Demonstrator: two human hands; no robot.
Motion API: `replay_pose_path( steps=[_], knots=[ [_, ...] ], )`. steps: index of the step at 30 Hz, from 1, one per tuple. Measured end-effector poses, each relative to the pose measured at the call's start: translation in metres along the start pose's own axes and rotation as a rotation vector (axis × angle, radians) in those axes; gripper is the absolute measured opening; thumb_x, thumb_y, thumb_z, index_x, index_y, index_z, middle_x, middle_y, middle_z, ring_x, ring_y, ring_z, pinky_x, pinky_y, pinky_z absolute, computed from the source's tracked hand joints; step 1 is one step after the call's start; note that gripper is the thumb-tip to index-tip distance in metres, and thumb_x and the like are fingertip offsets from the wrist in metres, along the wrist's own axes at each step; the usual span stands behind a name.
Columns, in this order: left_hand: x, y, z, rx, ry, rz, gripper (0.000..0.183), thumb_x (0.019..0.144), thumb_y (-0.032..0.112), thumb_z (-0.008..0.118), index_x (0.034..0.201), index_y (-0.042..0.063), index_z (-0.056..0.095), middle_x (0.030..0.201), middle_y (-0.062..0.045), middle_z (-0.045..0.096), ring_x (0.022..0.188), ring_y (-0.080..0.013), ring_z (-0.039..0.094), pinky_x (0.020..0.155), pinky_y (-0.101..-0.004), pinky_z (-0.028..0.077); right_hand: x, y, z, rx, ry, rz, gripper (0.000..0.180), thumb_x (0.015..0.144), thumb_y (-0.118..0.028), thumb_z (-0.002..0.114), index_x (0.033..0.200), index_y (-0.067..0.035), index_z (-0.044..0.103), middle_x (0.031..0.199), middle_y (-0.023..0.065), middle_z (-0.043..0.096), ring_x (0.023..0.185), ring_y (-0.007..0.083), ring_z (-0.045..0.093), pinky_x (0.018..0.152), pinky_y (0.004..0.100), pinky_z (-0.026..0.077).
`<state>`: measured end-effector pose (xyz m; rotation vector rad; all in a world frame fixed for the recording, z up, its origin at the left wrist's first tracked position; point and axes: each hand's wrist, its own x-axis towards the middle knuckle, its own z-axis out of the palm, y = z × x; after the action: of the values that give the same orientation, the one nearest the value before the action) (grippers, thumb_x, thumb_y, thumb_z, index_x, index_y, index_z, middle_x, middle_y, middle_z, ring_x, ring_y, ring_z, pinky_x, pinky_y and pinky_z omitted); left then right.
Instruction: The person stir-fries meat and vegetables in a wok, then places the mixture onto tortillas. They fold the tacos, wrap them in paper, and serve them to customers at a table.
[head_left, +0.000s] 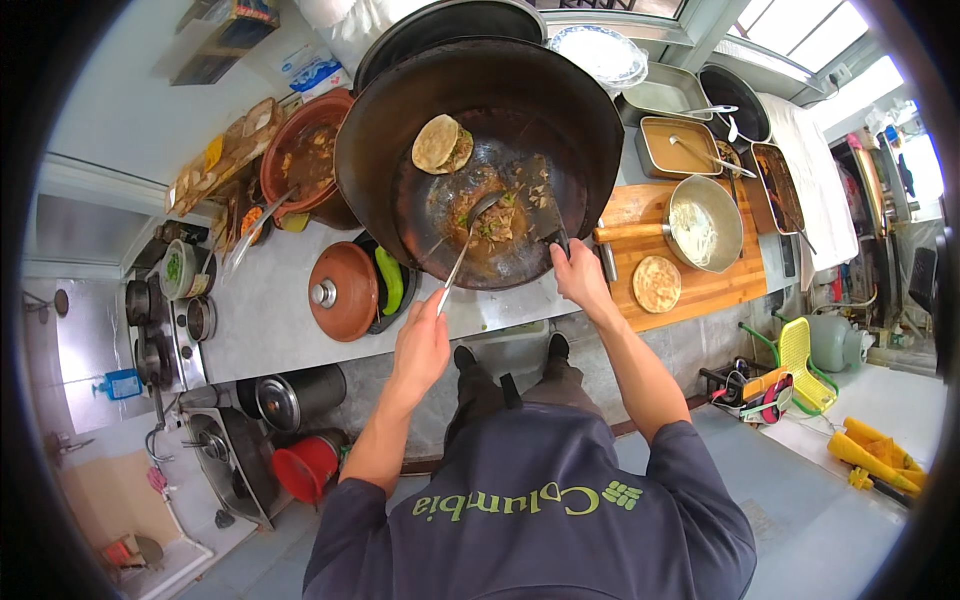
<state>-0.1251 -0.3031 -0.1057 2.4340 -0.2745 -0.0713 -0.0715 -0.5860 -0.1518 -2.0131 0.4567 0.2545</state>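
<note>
My left hand (420, 349) grips the handle of a metal spoon (454, 271), its bowl in a heap of chopped meat and green pepper (493, 223) inside a large dark pan (480, 82). My right hand (581, 277) holds a cleaver (546, 206) by its black handle; bits of chopped filling cling to the blade. A filled flatbread (442, 144) lies in the pan's upper left part. Right of the pan, on a wooden cutting board (701, 304), are a plain round flatbread (656, 284) and a wooden-handled saucepan (729, 217) holding pale shreds.
Left of the pan stand a brown clay pot of stew (274, 180), a brown lid (341, 289) and a green pepper (389, 279). Metal trays with sauce (679, 161) and dark food (774, 187) stand at the right. A red bucket (304, 469) is below the counter.
</note>
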Motion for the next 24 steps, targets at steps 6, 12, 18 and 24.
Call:
replay_pose_path(
  steps=[6,12,18,24],
  knots=[
    [0.033,-0.028,0.023,0.218,0.064,0.066,0.04,0.093,0.004,0.055,0.133,0.007,0.059,0.101,-0.015,0.059,0.085,-0.0372,0.065,0.069,-0.0468,0.053,0.015,0.033,0.014,-0.024,0.134,-0.129,0.037,0.094,-0.03,0.066,0.098,0.007,0.057,0.092,0.0319,0.067,0.089,0.0478,0.066,0.077,0.0515,0.052],
    [0.039,-0.067,0.036,0.359,0.09,0.118,0.042,0.091,0.006,0.059,0.133,0.008,0.061,0.109,-0.013,0.062,0.096,-0.0361,0.064,0.077,-0.0461,0.054,-0.036,0.044,-0.026,-0.14,0.273,-0.276,0.043,0.089,-0.03,0.072,0.118,0.0,0.061,0.107,0.0208,0.066,0.098,0.037,0.065,0.086,0.0443,0.053],
    [0.027,-0.037,0.014,0.267,0.108,0.055,0.042,0.092,0.009,0.063,0.133,0.001,0.058,0.127,-0.021,0.061,0.116,-0.0406,0.058,0.1,-0.0462,0.046,-0.039,0.148,-0.106,-0.58,0.574,-0.161,0.064,0.075,-0.033,0.083,0.121,0.001,0.056,0.117,0.025,0.057,0.113,0.0428,0.054,0.094,0.0506,0.048],
    [0.015,0.002,0.01,0.135,0.074,0.101,0.04,0.095,0.014,0.063,0.132,0.0,0.058,0.128,-0.021,0.06,0.121,-0.0384,0.057,0.103,-0.0439,0.045,-0.02,0.169,-0.101,-0.561,0.551,-0.15,0.078,0.065,-0.035,0.086,0.124,0.002,0.051,0.115,0.0274,0.056,0.108,0.0454,0.054,0.093,0.0529,0.046]
  ],
)
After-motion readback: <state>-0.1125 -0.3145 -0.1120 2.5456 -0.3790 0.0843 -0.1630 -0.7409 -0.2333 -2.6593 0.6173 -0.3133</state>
